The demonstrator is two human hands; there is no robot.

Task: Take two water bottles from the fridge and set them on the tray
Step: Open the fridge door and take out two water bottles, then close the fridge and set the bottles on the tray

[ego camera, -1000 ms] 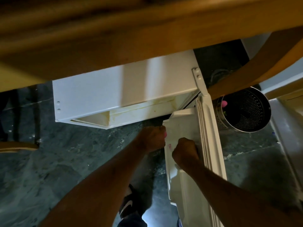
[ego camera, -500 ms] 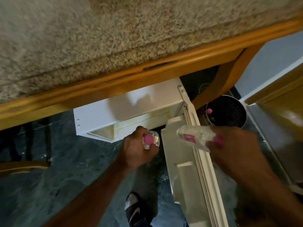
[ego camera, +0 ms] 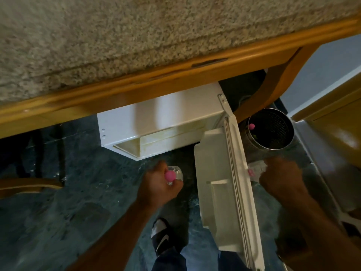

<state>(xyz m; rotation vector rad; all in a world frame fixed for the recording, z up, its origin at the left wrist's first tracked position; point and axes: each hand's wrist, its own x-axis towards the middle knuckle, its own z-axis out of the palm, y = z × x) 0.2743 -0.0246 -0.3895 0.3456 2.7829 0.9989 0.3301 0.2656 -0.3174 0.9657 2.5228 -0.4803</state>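
Observation:
A small white fridge [ego camera: 156, 122] sits under the counter, its door [ego camera: 224, 184] swung open toward me. My left hand [ego camera: 158, 186] grips a clear water bottle with a pink cap [ego camera: 172, 175] just in front of the fridge opening. To the right of the door, my right hand [ego camera: 281, 178] holds a second clear bottle with a pink label [ego camera: 254, 170], partly hidden by the door edge and blurred. No tray is in view.
A speckled granite counter [ego camera: 136, 36] with a wooden edge [ego camera: 175, 79] overhangs the fridge. A metal mesh bin [ego camera: 271, 132] stands right of the fridge. My shoe [ego camera: 162, 237] is on the dark green stone floor. A wooden chair part [ego camera: 29, 185] sits at the left.
Both hands came out of the fridge door shelf, each with a bottle. The right hand has since dropped to the right of the door, and the view has tilted up toward the counter.

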